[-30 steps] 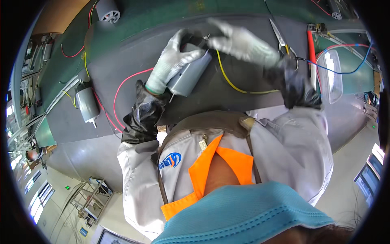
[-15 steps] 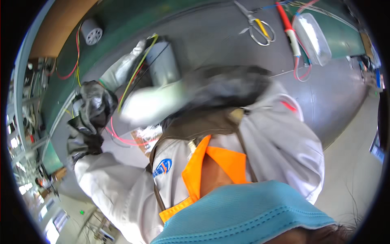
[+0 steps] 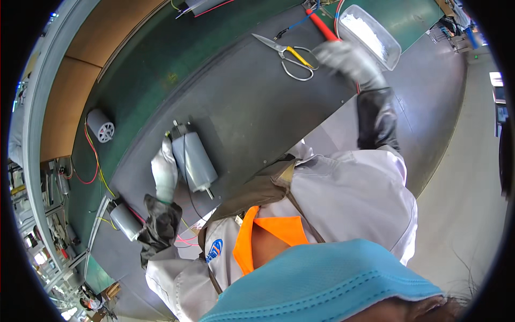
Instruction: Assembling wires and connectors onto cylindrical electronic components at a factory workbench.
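Note:
A grey cylindrical motor (image 3: 198, 161) lies on the dark mat, its shaft pointing toward me and its black end cap away. My left hand (image 3: 165, 169), in a white glove, is closed beside that black end; a yellow tip shows at the fingertips, seemingly a yellow wire (image 3: 168, 134) mostly hidden by the glove. A thin black cord crosses the motor. Farther right, my gloved right hand (image 3: 351, 61) is over the lower part of a red-and-white stick-shaped tool (image 3: 323, 26). Its fingers are blurred, so their grip is unclear. Near them lie scissors (image 3: 292, 55) with one yellow-wrapped handle.
A clear plastic tub (image 3: 370, 35) with white material stands beyond my right hand. Two more motors with wires are at left: one grey motor (image 3: 101, 125) on the green surface, another motor (image 3: 126, 221) by my left sleeve. Brown boards (image 3: 67, 107) line the far left edge.
My right hand has swung from in front of my chest to the red-and-white tool. My left hand has come nearer to me with the motor, which now lies uncovered. The view has turned.

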Tool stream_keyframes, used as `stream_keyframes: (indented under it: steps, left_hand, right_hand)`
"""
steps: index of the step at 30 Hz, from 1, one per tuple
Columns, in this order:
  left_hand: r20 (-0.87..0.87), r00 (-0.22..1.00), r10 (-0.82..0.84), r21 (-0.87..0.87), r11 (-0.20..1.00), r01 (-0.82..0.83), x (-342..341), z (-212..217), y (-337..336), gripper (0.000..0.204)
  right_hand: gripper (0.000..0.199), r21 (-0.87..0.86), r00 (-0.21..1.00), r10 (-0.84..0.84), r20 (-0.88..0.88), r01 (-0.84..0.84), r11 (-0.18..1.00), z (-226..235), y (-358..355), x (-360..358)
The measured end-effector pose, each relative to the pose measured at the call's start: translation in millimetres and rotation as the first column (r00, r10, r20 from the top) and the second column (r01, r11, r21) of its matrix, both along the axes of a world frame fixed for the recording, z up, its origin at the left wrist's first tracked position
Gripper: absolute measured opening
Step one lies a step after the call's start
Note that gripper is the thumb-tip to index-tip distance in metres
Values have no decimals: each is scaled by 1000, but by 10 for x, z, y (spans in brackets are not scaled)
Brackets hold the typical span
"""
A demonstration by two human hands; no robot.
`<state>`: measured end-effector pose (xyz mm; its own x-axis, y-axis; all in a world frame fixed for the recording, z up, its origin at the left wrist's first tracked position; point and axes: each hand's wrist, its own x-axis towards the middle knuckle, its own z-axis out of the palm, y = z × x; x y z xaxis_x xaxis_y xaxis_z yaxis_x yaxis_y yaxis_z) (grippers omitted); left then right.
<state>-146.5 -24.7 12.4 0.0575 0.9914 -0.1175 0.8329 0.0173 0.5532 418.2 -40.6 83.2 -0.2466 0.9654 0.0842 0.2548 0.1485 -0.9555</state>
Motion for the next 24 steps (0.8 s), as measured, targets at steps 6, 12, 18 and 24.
stream_keyframes:
  steps: [6, 12, 18, 24]
  left_hand:
    - [156, 986, 54, -187, 982, -24, 237, 42, -323, 51]
    - [81, 988, -129, -408, 900, 152, 371, 489, -156, 57]
    - [-138, 930, -342, -386, 883, 267, 486, 571, -139, 70]
    - [-89, 928, -362, -353, 883, 310, 477, 550, -93, 54]
  right_hand:
    - [40, 238, 449, -638, 626, 669, 704, -485, 929, 1840]
    - [35, 292, 55, -363, 930, 491, 821, -846, 1421, 1834]
    - [27, 358, 108, -465, 879, 496, 791, -782, 1261, 1778]
    - [25, 700, -140, -695, 706, 288, 653, -394, 930, 1547]
